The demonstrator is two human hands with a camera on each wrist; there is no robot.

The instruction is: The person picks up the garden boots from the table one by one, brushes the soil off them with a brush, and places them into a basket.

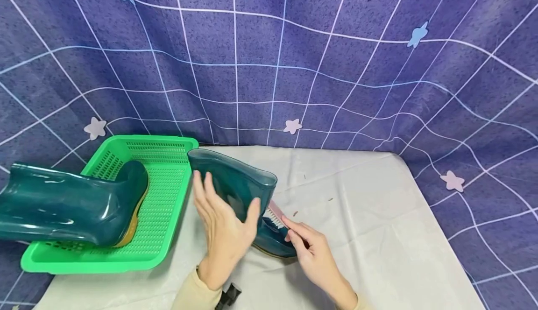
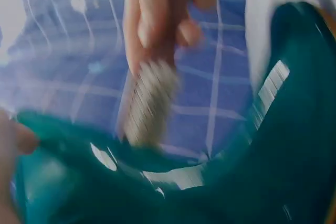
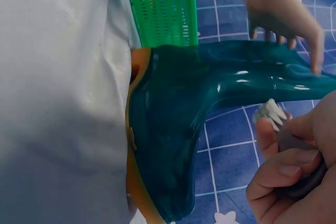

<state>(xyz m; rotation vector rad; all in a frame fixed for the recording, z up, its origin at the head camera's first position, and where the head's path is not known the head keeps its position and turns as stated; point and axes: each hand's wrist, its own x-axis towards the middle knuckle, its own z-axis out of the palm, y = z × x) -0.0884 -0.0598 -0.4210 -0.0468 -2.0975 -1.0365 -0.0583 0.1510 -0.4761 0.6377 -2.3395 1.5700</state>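
Note:
A dark green rain boot [image 1: 231, 184] with a yellowish sole stands on the white-covered table, its toe pointing right. My left hand [image 1: 227, 228] is spread at the boot's shaft, fingers straight along its left side and thumb near its right side. In my right hand [image 1: 313, 254] is a scrub brush [image 1: 275, 214] with a pinkish back and white bristles, gripped by its end. The bristles [image 2: 152, 103] face the boot at the bend between shaft and foot. In the right wrist view, curled fingers wrap the brush handle [image 3: 302, 184].
To the left, a green plastic basket [image 1: 161, 254] has the other green boot [image 1: 63, 207] lying across it, shaft over the left rim. Small brown bits [image 1: 295, 214] lie on the white cloth [image 1: 370, 198]. A purple grid-patterned curtain [image 1: 260, 76] hangs behind the table.

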